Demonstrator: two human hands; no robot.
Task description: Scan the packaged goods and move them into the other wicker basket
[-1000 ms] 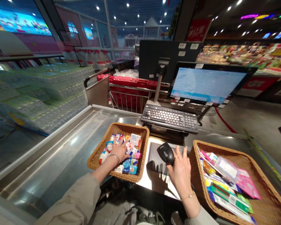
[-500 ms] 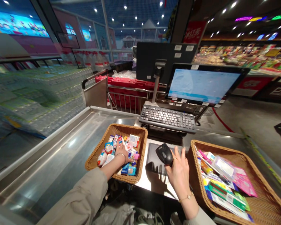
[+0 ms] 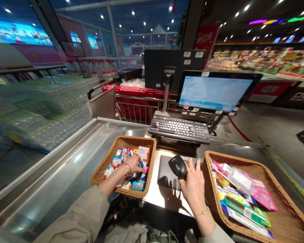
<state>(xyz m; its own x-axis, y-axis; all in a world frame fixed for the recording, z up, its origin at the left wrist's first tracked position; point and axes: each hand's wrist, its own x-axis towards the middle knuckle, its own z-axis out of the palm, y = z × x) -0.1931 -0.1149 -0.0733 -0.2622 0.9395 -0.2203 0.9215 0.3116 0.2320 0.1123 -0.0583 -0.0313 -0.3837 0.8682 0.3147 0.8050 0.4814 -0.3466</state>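
Inside the left wicker basket (image 3: 96, 175), my left hand (image 3: 133, 164) curls its fingers and thumb around a small blue package (image 3: 141, 164), whose kind I cannot make out. Colourful small packets lie about that hand, among them a white-and-red box (image 3: 144, 153) and a light-blue pack (image 3: 138, 185). My right hand (image 3: 194, 184) grips a black barcode scanner (image 3: 177, 166) above a dark grey pad (image 3: 164, 168), between the two baskets. Part of the scanner's handle is hidden by the fingers.
A second wicker basket (image 3: 288, 216) on the right holds several packaged goods, including a clear plastic box (image 3: 241, 180). Behind the counter's near part stand a keyboard (image 3: 179, 128) and a lit monitor (image 3: 215, 91). A raised metal edge (image 3: 53, 158) borders the counter's left side.
My left hand has gone from lying spread over the packets to curling around a small blue package towards the basket's right side. The right hand and scanner hold the same place.
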